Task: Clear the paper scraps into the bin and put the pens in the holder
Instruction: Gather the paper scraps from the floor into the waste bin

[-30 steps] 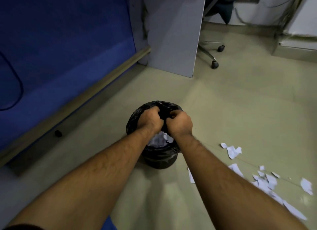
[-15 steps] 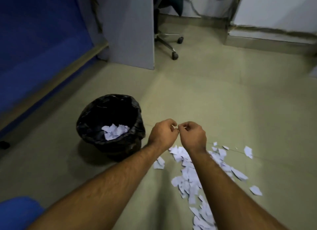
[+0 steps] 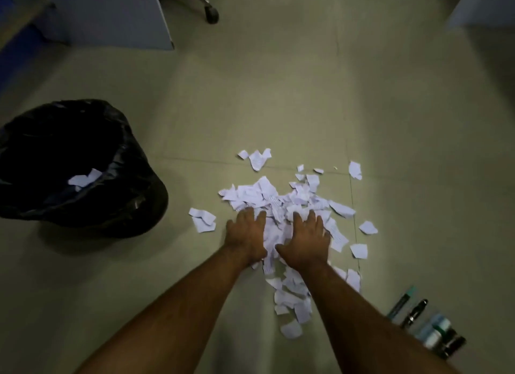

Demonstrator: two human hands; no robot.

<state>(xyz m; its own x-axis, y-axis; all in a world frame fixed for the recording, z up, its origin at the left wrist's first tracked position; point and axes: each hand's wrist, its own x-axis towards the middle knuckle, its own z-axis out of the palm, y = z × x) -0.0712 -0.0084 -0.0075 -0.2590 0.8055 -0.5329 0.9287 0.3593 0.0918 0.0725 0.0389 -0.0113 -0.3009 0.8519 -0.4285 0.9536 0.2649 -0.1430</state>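
A heap of torn white paper scraps (image 3: 281, 198) lies on the beige floor. My left hand (image 3: 245, 234) and my right hand (image 3: 305, 238) rest palm-down on the near side of the heap, fingers spread, scraps between and under them. A bin lined with a black bag (image 3: 133, 206) stands at the left, with a few scraps (image 3: 83, 177) inside. Several pens (image 3: 415, 313) lie on the floor at the lower right, beside my right forearm. No pen holder is in view.
A grey desk panel (image 3: 125, 17) stands at the back left, with an office chair's castor (image 3: 211, 11) beside it. Another pale panel (image 3: 485, 8) is at the top right. Loose scraps (image 3: 367, 227) are scattered around the heap.
My hands left the bin's rim, swung right and dropped onto the scrap heap, opening from closed fists to spread fingers. The view turned right and down, bringing the pens into sight.
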